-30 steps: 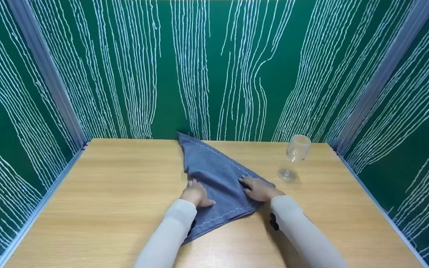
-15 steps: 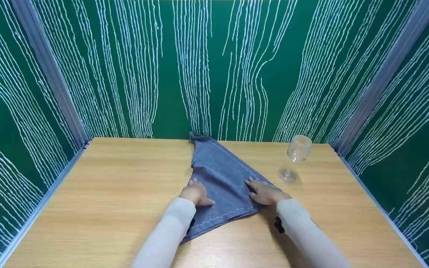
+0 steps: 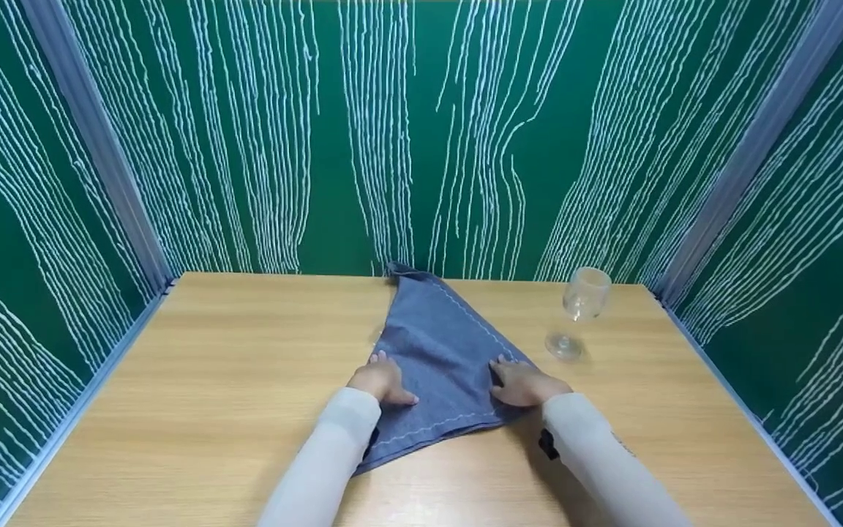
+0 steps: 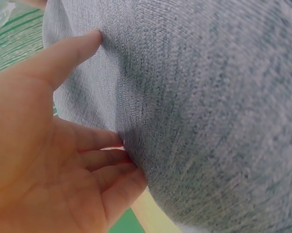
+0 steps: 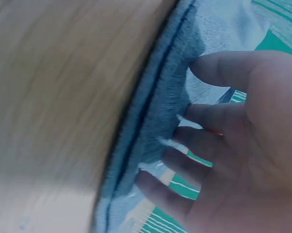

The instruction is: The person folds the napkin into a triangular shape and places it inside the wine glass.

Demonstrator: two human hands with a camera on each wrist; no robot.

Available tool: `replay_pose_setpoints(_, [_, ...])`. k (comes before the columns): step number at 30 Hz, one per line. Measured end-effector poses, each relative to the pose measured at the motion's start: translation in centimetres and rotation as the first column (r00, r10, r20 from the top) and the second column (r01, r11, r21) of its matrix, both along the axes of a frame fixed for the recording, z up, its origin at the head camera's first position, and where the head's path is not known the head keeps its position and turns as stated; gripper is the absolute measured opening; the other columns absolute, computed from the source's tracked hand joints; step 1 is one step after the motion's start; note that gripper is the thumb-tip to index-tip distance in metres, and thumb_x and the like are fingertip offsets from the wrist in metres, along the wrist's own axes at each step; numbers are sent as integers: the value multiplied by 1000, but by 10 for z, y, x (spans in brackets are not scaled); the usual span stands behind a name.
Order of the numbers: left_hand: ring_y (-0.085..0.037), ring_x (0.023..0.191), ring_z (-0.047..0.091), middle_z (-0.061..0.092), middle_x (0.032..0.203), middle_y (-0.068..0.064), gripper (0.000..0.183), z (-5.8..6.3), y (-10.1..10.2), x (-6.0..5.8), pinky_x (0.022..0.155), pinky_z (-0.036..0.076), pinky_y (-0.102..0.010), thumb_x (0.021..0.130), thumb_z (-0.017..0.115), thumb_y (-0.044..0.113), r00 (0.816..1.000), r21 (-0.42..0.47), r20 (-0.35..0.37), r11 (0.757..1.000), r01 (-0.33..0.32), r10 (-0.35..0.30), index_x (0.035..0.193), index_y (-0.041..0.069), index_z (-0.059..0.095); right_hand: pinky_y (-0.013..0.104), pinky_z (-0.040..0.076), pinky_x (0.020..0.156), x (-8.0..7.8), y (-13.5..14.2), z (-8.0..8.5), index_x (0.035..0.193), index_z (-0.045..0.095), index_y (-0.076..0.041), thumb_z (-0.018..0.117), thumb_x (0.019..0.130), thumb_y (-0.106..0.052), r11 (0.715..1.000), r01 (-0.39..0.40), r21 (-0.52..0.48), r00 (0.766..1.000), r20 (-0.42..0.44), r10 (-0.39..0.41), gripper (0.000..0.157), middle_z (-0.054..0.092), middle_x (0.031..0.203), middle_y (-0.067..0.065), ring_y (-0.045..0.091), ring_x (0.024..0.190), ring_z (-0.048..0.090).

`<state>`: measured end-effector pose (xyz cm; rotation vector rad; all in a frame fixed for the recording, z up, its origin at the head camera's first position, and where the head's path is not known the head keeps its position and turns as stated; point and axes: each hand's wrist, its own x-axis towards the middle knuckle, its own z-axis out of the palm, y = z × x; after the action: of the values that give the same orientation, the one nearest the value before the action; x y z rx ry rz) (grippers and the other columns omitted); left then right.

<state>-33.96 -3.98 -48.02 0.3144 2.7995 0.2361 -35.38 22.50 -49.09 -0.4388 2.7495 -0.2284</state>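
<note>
A blue-grey cloth [image 3: 440, 351] with white stitching along its edges lies on the wooden table, folded roughly into a triangle. Its far tip is curled over at the table's back edge. My left hand [image 3: 381, 380] rests on its left side, thumb spread to the right, and the left wrist view shows those fingertips [image 4: 131, 174] touching the fabric. On the opposite side, my right hand [image 3: 526, 383] presses the cloth with fingers extended. In the right wrist view, the right fingertips [image 5: 151, 182] meet the cloth close to its layered edge [image 5: 136, 131].
An upright stemmed glass [image 3: 586, 294] stands to the right, a short way beyond my right hand. Green walls [image 3: 326, 183] with white wavy lines enclose the table [image 3: 231, 366] at the back and both sides.
The cloth's far tip has shifted right and curled over, and its left edge has become straighter. My right hand has moved slightly right; my left hand has barely moved.
</note>
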Motion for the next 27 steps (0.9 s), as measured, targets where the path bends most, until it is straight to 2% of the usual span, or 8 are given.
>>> replay_pose_setpoints(6, [-34,132,21,23,143,-26,87,0,-6,-3,100,31,-44,74,65,53,1000,29,14,1000,3,-3,133,-5,40,52,22,102,6,-3,10,139,35,-5,48,92,-36,997,81,7,994,72,-82,58,31,142,19,36,129,28])
replay_pose_setpoints(10, [-32,133,19,21,145,-23,87,1,-10,-5,101,30,-41,74,67,52,999,65,43,998,-13,11,135,-2,38,51,34,94,9,-4,14,134,43,-5,51,91,-37,994,111,17,991,73,-112,55,44,132,19,30,108,48])
replay_pose_setpoints(13, [-32,133,20,20,145,-23,88,0,-12,-5,101,30,-42,74,67,51,999,63,39,998,-9,6,137,-3,35,47,42,83,10,-6,15,121,55,-1,53,90,-34,996,85,18,996,34,-86,45,56,116,18,25,87,52])
replay_pose_setpoints(16, [-33,133,21,23,144,-24,88,-1,-10,-2,101,30,-43,75,66,51,1000,22,10,1000,9,-9,136,-5,36,44,45,77,10,-7,13,97,62,-1,55,89,-30,1000,23,19,999,-28,-22,32,61,97,16,24,80,54])
replay_pose_setpoints(19, [-34,132,21,24,143,-25,83,-1,-3,4,103,26,-42,80,62,49,1000,-31,0,999,14,-14,135,-7,35,44,46,76,11,-7,12,81,61,-4,56,87,-27,999,-22,25,997,-75,23,24,62,87,15,25,77,56])
replay_pose_setpoints(22, [-35,130,27,30,141,-24,67,1,8,13,103,26,-41,85,59,40,1000,-80,-10,997,11,-12,131,-6,43,44,46,75,10,-8,13,83,61,-4,56,88,-26,999,6,33,998,-58,-4,23,62,88,15,24,76,55])
replay_pose_setpoints(25, [-33,123,39,46,131,-18,46,5,19,27,95,37,-44,84,59,32,998,-154,-42,987,39,-46,118,0,59,42,47,72,9,-8,15,86,63,-4,56,88,-26,999,20,32,999,-46,-19,24,62,88,14,23,73,55])
replay_pose_setpoints(27, [-32,121,42,51,126,-15,42,8,26,36,92,39,-47,83,59,34,996,-193,-57,979,58,-70,111,4,64,41,48,69,8,-7,17,86,64,-4,56,88,-26,999,16,28,999,-51,-15,24,62,84,13,22,71,55])
